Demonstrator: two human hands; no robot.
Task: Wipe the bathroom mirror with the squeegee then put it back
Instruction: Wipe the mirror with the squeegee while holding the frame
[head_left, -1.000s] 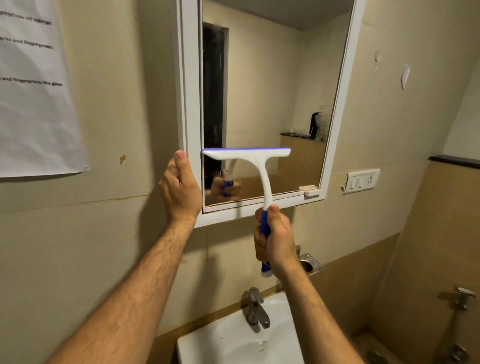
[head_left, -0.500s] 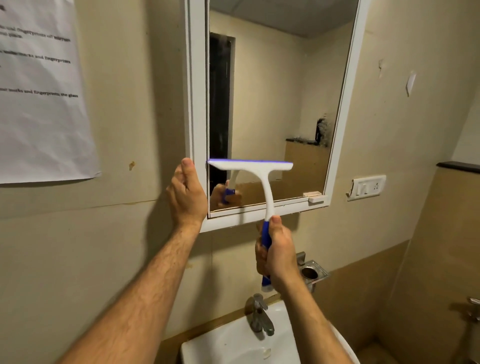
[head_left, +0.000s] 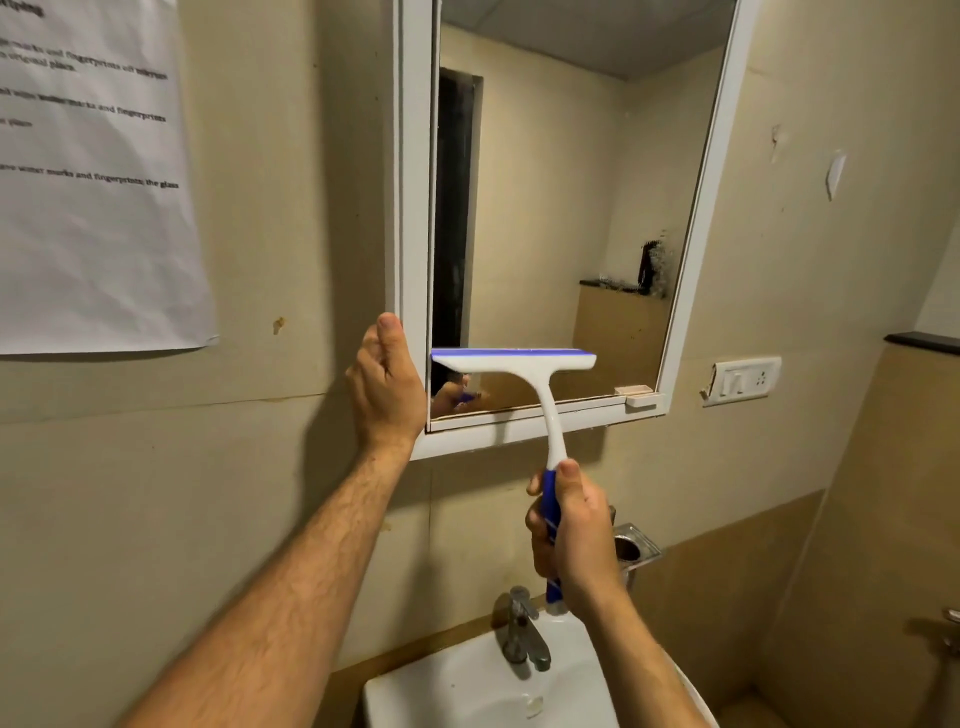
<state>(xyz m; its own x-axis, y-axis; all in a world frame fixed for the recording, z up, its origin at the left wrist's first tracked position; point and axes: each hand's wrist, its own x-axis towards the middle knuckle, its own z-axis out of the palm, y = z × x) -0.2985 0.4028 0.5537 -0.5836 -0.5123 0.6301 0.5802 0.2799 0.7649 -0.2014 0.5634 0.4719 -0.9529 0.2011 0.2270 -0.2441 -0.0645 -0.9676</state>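
Two hands are raised at the mirror (head_left: 561, 208). The squeegee (head_left: 524, 379) is held by its blue handle in the curled fingers of the right hand (head_left: 571, 530); its blade lies level across the lower left of the glass, up and slightly left of that fist. The frame's left edge is steadied by the left hand (head_left: 387, 387), fingers curled loosely. In the steel holder (head_left: 636, 545) nothing can be made out; the sink (head_left: 467, 680) is seen empty.
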